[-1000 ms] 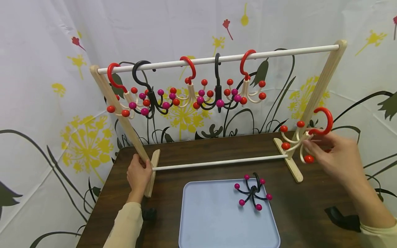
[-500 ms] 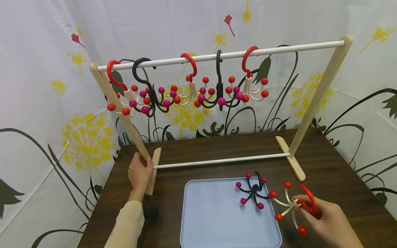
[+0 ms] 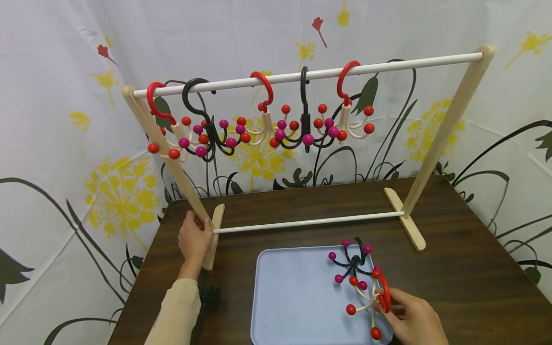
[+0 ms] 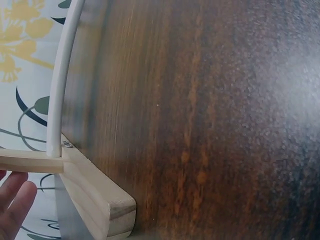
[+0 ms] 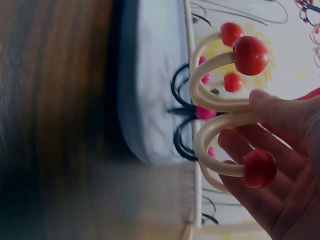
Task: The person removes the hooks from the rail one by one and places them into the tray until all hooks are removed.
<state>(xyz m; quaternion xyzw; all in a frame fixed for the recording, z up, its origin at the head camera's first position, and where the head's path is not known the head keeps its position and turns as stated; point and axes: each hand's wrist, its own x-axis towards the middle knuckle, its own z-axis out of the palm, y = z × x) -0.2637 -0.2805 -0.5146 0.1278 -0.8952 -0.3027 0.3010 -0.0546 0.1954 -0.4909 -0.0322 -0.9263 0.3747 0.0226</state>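
Right hand: your right hand (image 3: 414,318) pinches the cream hanger (image 3: 376,299) at its stem, thumb against the spread fingers' side; the red hook (image 3: 386,294) curves up beside your fingertips.
Cream hanger: at your right fingertips, over the near right edge of the tray (image 3: 293,287); whether any ball touches the tray, cannot tell.
Left hand: your left hand (image 3: 195,239) grips the left post (image 3: 181,177) low down, close above its foot (image 4: 95,185).
Tangle risk: the black hanger (image 3: 355,261) sits just beyond your right fingertips, and one red ball overlaps a magenta one in the head view; arms could hook together if you push forward or lift sharply.
Slip risk: you have a narrow hold on a smooth stem, so a snagged arm could twist it out of your fingers.
Rack risk: if your left hand pulls on the post, the rack may shift and set the five hung hangers (image 3: 266,117) swinging into each other, their arms being close-set.
Hanger finish: glossy round balls on smooth cream arms (image 5: 220,167), bent like a J.
Rack finish: pale grained wood posts; white round upper rail (image 3: 414,63) ahead of both hands.
Tray and counter: matte pale-blue tray, rounded corners, low rim; dark wood-grain counter (image 3: 465,258) under it.
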